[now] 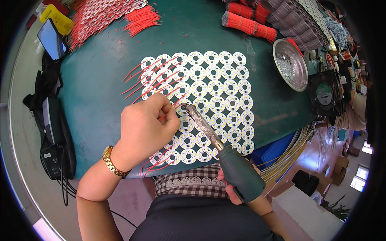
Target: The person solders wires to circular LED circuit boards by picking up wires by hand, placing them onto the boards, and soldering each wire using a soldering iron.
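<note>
Red wire is pinched in the left hand over white ring boards on a green table; the right hand wraps a soldering iron, ideally heating wire and board together.

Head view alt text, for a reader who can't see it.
The left hand pinches a red wire; the right hand holds a soldering iron, its tip over a grid of round white boards on a green table. A metal bowl sits at right, red wire bundles at the top.
</note>
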A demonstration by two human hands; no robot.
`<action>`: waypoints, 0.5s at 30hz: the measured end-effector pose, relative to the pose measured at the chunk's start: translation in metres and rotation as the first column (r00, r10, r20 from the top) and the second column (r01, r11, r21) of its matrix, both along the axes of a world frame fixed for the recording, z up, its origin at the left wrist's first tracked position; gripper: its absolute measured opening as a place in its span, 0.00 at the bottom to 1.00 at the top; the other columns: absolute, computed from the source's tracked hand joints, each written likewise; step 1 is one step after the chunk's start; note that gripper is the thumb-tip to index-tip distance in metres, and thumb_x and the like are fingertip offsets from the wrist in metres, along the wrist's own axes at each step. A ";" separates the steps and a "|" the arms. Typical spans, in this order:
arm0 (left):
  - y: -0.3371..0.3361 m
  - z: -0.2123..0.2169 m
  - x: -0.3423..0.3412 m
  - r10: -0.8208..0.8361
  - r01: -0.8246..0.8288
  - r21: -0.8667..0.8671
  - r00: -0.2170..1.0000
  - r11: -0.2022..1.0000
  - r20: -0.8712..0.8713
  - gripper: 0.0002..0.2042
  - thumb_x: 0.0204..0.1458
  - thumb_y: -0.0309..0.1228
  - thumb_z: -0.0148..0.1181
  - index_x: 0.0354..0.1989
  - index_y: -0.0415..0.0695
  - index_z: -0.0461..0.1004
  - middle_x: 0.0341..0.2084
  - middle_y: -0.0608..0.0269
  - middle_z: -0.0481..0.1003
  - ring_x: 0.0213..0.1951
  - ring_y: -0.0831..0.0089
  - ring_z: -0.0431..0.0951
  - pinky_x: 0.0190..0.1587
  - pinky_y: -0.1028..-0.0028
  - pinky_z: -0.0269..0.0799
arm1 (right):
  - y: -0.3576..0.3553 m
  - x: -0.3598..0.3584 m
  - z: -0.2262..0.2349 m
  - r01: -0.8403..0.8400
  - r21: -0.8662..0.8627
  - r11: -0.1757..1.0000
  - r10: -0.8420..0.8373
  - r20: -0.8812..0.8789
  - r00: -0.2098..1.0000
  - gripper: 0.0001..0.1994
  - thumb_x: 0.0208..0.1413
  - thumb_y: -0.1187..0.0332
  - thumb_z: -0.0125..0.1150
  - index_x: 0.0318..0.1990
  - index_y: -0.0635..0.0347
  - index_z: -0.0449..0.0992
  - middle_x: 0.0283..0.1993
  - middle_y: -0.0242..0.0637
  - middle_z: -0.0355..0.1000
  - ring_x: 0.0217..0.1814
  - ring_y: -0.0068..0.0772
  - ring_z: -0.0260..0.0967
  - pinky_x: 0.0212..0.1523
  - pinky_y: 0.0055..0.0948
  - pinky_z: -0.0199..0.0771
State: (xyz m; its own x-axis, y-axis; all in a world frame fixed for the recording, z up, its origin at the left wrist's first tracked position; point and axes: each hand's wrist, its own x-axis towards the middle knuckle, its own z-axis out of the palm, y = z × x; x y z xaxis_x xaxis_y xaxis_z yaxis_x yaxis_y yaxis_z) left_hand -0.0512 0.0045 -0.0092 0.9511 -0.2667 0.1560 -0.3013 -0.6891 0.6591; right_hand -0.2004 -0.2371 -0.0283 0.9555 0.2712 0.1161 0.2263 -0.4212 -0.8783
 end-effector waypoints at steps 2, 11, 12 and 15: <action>0.001 -0.003 -0.001 0.022 -0.022 -0.009 0.999 1.000 0.041 0.07 0.41 0.22 0.63 0.20 0.45 0.70 0.09 0.67 0.68 0.10 0.73 0.69 0.16 0.73 0.63 | 0.001 0.003 -0.003 -0.023 -0.014 1.000 0.024 0.073 0.997 0.20 0.48 0.64 0.64 0.49 0.65 0.77 0.38 0.37 0.78 0.33 0.22 0.75 0.35 0.20 0.73; 0.002 -0.001 0.001 0.007 -0.007 0.002 0.999 1.000 0.050 0.06 0.41 0.22 0.62 0.21 0.45 0.71 0.09 0.66 0.69 0.12 0.70 0.72 0.17 0.72 0.65 | -0.003 -0.011 0.005 0.049 -0.053 0.997 -0.058 -0.202 0.978 0.18 0.51 0.59 0.59 0.43 0.64 0.73 0.32 0.32 0.71 0.30 0.20 0.68 0.31 0.19 0.69; 0.002 -0.002 0.001 0.011 -0.011 0.003 0.999 1.000 0.051 0.06 0.41 0.22 0.62 0.21 0.45 0.71 0.09 0.66 0.69 0.12 0.70 0.72 0.17 0.72 0.65 | -0.004 -0.011 0.005 0.045 -0.053 0.998 -0.055 -0.202 0.978 0.18 0.51 0.59 0.59 0.43 0.64 0.73 0.32 0.32 0.71 0.30 0.20 0.68 0.31 0.19 0.69; 0.001 -0.002 0.001 -0.005 0.008 -0.029 0.997 1.000 0.077 0.06 0.45 0.21 0.63 0.21 0.42 0.71 0.08 0.68 0.66 0.11 0.83 0.64 0.17 0.79 0.60 | -0.011 -0.010 0.004 -0.042 -0.091 0.995 0.024 -0.188 0.982 0.19 0.54 0.57 0.56 0.43 0.65 0.70 0.34 0.35 0.71 0.31 0.21 0.67 0.31 0.21 0.68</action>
